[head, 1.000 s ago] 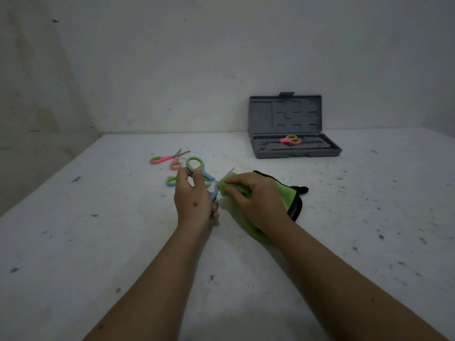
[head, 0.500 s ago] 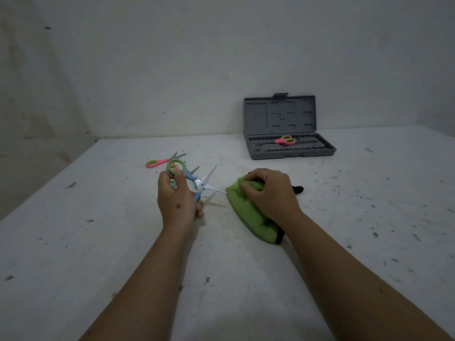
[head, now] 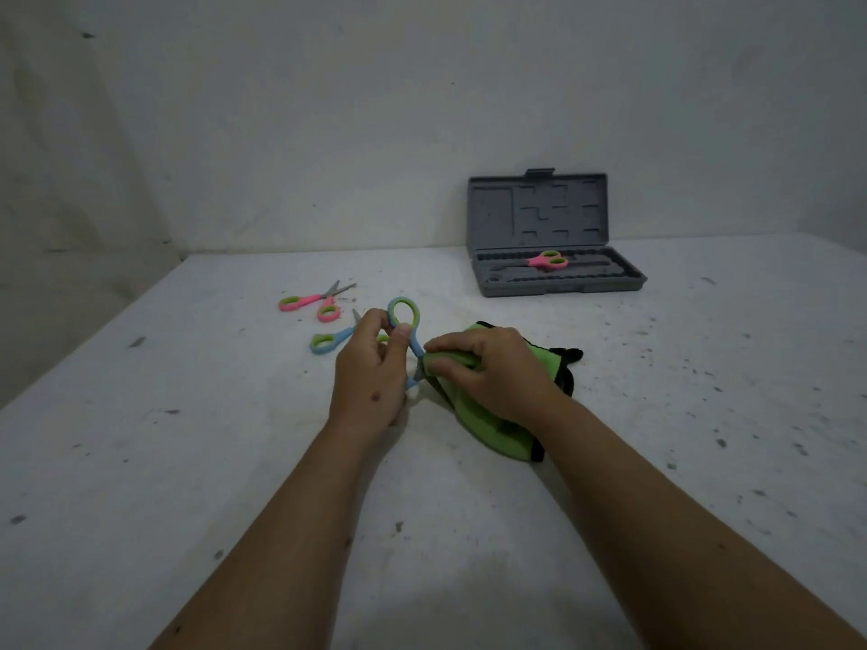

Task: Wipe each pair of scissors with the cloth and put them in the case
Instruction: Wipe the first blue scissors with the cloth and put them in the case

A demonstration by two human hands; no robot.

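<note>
Left hand (head: 370,372): its fingers are curled round the blue scissors (head: 407,327) and hold them up off the worktop (head: 187,462). One blue and green ring sticks up above the hand.
Right hand (head: 488,368): its fingers pinch a fold of the green cloth (head: 492,426) and press it on the blades of the blue scissors. The blades are mostly hidden by the cloth.
Green cloth: the rest of it lies on the worktop under the right hand. It has a black edge.
Pink scissors (head: 316,302): they lie on the worktop, behind the left hand, with the blades a little apart.
Second blue scissors (head: 330,340): they lie flat just behind the left hand, partly hidden by it.
Case (head: 553,274): grey, far back by the wall, with its lid standing up.
Pink scissors in the case (head: 546,260): they lie in the bottom half of the case.
</note>
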